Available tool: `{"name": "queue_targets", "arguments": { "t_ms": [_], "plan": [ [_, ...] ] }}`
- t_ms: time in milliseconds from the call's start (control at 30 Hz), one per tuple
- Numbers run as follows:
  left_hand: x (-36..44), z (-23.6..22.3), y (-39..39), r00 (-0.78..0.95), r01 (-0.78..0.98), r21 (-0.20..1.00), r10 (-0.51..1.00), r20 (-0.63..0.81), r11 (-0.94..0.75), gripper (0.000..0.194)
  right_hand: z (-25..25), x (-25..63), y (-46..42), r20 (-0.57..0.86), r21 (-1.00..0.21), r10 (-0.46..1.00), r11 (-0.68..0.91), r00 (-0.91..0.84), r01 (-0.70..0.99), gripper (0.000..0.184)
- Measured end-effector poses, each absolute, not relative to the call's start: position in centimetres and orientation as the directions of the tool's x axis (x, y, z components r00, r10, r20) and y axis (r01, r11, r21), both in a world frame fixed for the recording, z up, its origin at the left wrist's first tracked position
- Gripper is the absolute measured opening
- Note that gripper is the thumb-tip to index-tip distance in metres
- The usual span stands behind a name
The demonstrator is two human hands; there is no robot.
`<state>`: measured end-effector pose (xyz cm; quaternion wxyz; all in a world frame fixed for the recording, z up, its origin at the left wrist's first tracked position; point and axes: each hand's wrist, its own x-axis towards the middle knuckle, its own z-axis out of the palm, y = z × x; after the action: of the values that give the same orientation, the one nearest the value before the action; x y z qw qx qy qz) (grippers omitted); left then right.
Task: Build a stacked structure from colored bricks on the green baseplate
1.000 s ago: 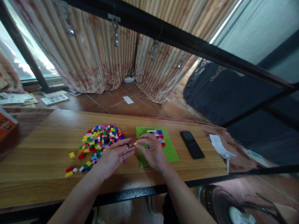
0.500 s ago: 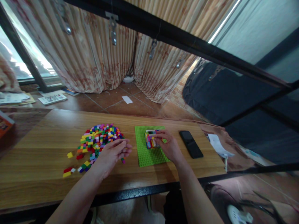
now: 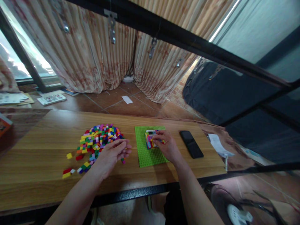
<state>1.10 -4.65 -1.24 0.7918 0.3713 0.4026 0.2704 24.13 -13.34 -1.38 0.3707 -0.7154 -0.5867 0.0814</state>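
A small rectangular structure of colourful toy bricks point(image 3: 150, 143) stands on a green studded baseplate point(image 3: 145, 159). Over its right side is my right hand point(image 3: 167, 145), thumb and fingers pinched on a small toy brick at the top of the build; the fingers partly cover both. My left hand point(image 3: 117, 150) hovers between the baseplate and a heap of loose toy bricks point(image 3: 98, 137), covering the heap's near right part. Its thumb and fingertips are pressed together, and whatever lies between them is too small to make out.
A black phone point(image 3: 191, 144) lies on the wooden table point(image 3: 42, 156) to the right of the baseplate. Several stray bricks point(image 3: 67, 172) lie at the heap's near left. A dark metal bar point(image 3: 164, 29) crosses above, with hanging metal brackets. White paper point(image 3: 219, 145) sits beyond the table's right end.
The fingers of my right hand have shifted very slightly over the brick structure. My left hand keeps its pinch in the same place. The whole view has moved a little.
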Motion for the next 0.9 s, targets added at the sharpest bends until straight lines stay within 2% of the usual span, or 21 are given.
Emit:
{"name": "queue_targets", "arguments": {
  "t_ms": [233, 533, 900],
  "plan": [
    [1.1, -1.4, -4.8, 0.527, -0.123, 0.809, 0.729, -0.437, 0.575, 0.015, -2.2, 23.7, -12.7, 0.337, -0.676, 0.849, -0.082, 0.406, 0.732, 0.009],
    [1.2, -1.3, -4.8, 0.52, -0.11, 0.809, 0.728, -0.448, 0.577, 0.015, -1.9, 23.6, -12.7, 0.313, -0.725, 0.828, -0.108, 0.464, 0.68, 0.006],
    [1.1, -1.5, -4.8, 0.515, -0.085, 0.819, 0.728, -0.452, 0.568, 0.017, -2.5, 23.4, -12.2, 0.299, -0.695, 0.801, -0.19, 0.519, 0.694, 0.003]
  ]
}}
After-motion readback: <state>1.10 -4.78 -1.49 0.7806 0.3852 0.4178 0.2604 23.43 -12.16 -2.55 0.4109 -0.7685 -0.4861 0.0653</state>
